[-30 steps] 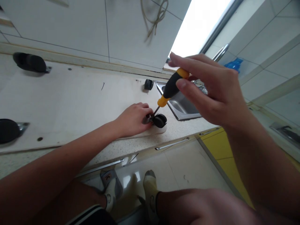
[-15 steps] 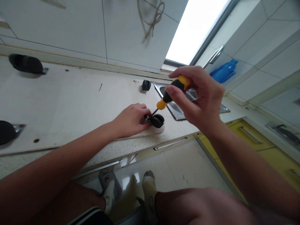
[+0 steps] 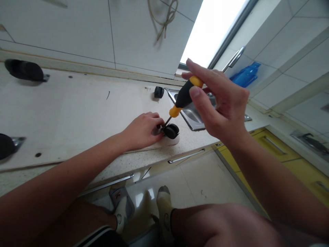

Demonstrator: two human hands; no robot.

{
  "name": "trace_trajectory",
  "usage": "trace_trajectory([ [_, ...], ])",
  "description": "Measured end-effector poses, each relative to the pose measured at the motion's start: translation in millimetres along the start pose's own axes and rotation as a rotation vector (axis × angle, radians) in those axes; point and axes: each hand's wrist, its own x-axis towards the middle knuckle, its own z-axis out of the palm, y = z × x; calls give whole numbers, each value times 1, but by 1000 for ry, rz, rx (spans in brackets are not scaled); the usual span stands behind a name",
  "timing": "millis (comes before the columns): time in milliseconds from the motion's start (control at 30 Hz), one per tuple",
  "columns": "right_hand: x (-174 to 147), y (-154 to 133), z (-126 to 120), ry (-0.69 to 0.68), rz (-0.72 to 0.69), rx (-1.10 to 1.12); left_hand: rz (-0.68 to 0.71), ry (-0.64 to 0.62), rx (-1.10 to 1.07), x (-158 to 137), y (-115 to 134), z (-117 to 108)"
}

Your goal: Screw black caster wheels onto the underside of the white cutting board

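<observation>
**Steady pressure and a straight line help the turning**

The right hand (image 3: 223, 108) has its grip on the yellow-and-black handle of the screwdriver (image 3: 183, 96), with the thumb on one side and some fingers lifted away from it. The left hand (image 3: 140, 133) has its fingers at the metal mount (image 3: 156, 131) of the black twin-wheel caster (image 3: 171, 131); whether this grip is pinching or only pressing, I cannot tell, because the fingers hide it. This caster is at the right end of the white board (image 3: 87, 109), which lies on the bench (image 3: 191, 140), near the sink (image 3: 191, 115).

The shaft comes slanted to the mount, beside the wheels. The step in hand seems to be turning a screw there, although the tip is too small to see clearly. To do this well, I would bring the shaft more upright, as far as the wheels allow, because a slanted tip can slip out easily. It is better to push downward while turning, and to hold the mount flat with the left fingers, a little aside from the tip
</observation>
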Motion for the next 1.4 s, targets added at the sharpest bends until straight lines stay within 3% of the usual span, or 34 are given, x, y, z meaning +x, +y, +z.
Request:
trace_trajectory([
  [233, -3, 0, 5, 42, 20, 71, 9, 4, -14, 0, 1, 0],
  [533, 0, -1, 7, 73, 7, -21, 43, 12, -22, 0, -1, 1],
  [733, -1, 4, 17, 133, 25, 66, 48, 24, -18, -1, -1, 0],
  [867, 7, 0, 11, 269, 10, 78, 19, 4, 4, -1, 2, -2],
  [1000, 11, -7, -5, 496, -12, 64, 18, 6, 3, -3, 2, -2],
  [1067, 7, -8, -11, 625, 13, 63, 35, 7, 11, -5, 1, -2],
  [1200, -10, -10, -16, 761, 65, 68, 93, -5, 139, -7, 0, -1],
  [1300, -24, -16, -12, 829, 154, 232, 116, -5, 233, -7, 3, 0],
  [1400, -34, -25, -7, 811, 271, 480, 131, 7, 318, -10, 8, 1],
])
